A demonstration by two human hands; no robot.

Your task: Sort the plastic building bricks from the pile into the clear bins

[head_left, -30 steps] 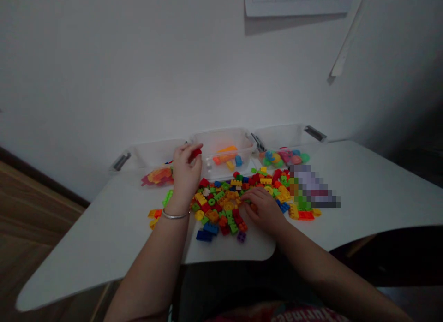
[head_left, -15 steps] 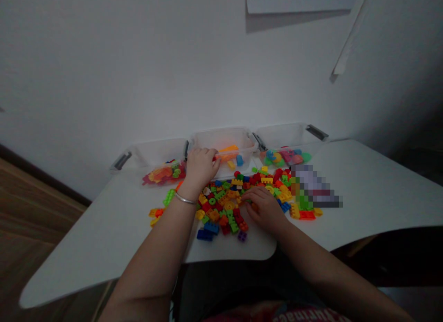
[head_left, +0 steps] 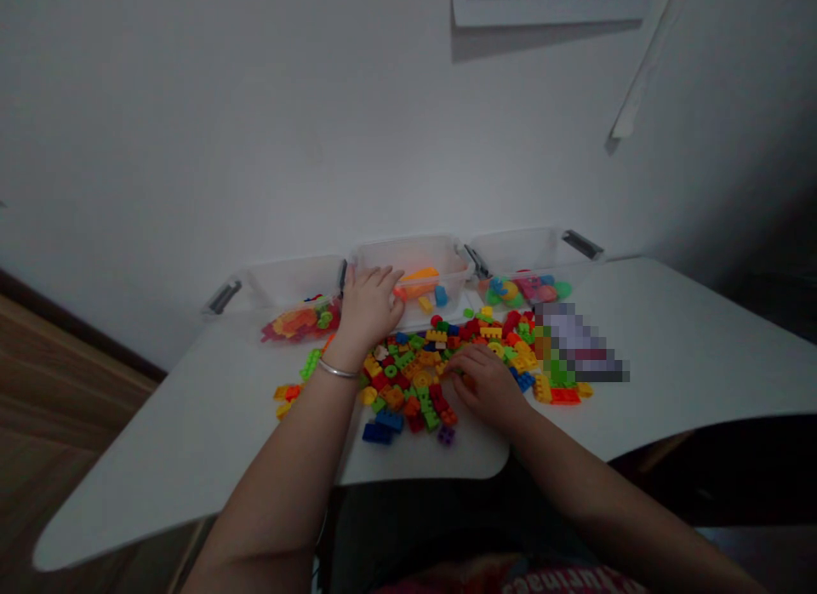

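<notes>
My left hand (head_left: 372,309), a silver bangle at its wrist, is over the near left edge of the middle clear plastic bin (head_left: 408,245). Its fingers are spread and I see nothing held in them. Orange, yellow and blue toy pieces (head_left: 421,281) lie inside that bin. In front spreads a heap of colourful building blocks (head_left: 414,364) in red, yellow, green, blue and orange. At the heap's right side my right hand (head_left: 490,381) rests with fingers curled down among the blocks. A bit of orange shows between its thumb and fingers; what they grip is mostly hidden.
A left clear bin (head_left: 294,275) holds red, orange and green pieces; a right clear bin (head_left: 523,243) holds green, blue and pink ones. A pixelated object (head_left: 584,343) lies right of the heap on the white table (head_left: 689,347). The wall (head_left: 255,134) stands behind.
My left hand's fingers have spread apart over the middle bin; a red piece earlier at its fingertips is no longer held. My right hand stays in the same place.
</notes>
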